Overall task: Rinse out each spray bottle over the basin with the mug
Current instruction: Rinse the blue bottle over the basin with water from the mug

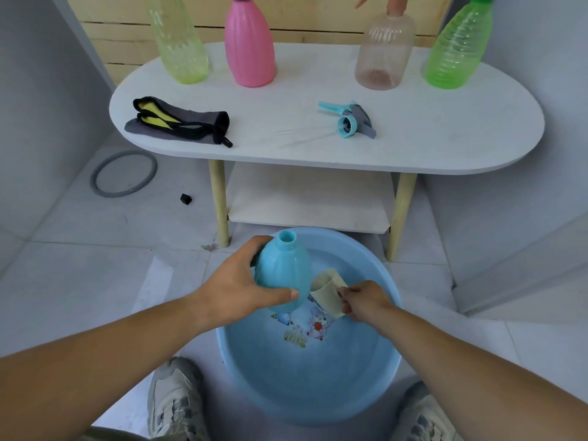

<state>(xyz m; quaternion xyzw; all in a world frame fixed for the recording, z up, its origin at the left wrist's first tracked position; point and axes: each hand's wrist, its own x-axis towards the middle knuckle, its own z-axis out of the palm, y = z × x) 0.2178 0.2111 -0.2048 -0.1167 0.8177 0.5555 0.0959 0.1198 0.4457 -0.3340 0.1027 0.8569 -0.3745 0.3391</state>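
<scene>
My left hand [237, 286] grips a light blue bottle [284, 275] with its cap off, neck up, over the blue basin [251, 370] of water on the floor. My right hand [364, 300] holds a beige mug [327, 292] by its handle, tilted and low in the basin beside the bottle. The blue spray head [350, 119] with its clear tube lies on the white table [413, 144]. Along the table's back stand a yellow-green bottle [179, 43], a pink bottle [249, 46], a clear peach bottle [383, 49] and a green bottle [456, 49].
A grey, black and yellow cloth [179, 122] lies on the table's left part. A lower shelf [308, 198] sits under the tabletop. On the tiled floor lie a grey ring [124, 173] and a small black piece [185, 198]. My shoes [175, 405] flank the basin.
</scene>
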